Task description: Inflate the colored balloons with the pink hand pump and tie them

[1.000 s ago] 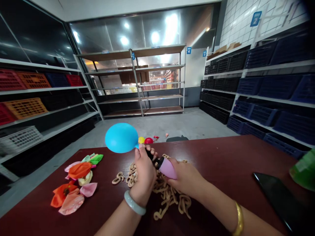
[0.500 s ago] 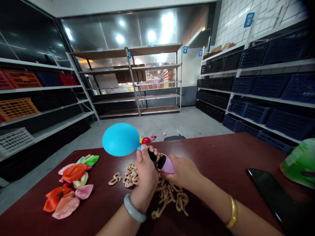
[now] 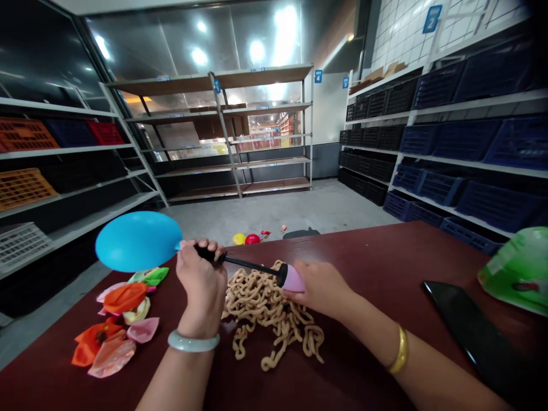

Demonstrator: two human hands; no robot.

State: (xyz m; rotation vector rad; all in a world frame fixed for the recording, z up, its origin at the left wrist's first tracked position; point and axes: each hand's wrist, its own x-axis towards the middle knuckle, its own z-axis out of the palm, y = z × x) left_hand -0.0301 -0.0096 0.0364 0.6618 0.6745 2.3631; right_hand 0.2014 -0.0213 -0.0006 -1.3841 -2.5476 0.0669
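Note:
A half-filled blue balloon [image 3: 137, 241] sticks out to the left of my left hand [image 3: 201, 279]. That hand is closed round the black front handle of a hand pump, where the balloon's neck sits. A thin black rod [image 3: 250, 264] runs from it to the pink pump body [image 3: 291, 279], which my right hand [image 3: 321, 287] grips. The pump is drawn out long. Both hands hover above a heap of tan plastic chain links [image 3: 268, 311] on the dark red table [image 3: 377, 268].
Several limp balloons [image 3: 117, 319] in orange, pink and green lie at the table's left. A black phone [image 3: 466, 328] and a green bag [image 3: 518, 271] lie at the right. Small balloons [image 3: 246, 238] are on the floor beyond. Shelves with crates line both sides.
My left hand has pulled away to the left with the balloon, drawing the pump's rod out of the pink body. The right hand has stayed in place.

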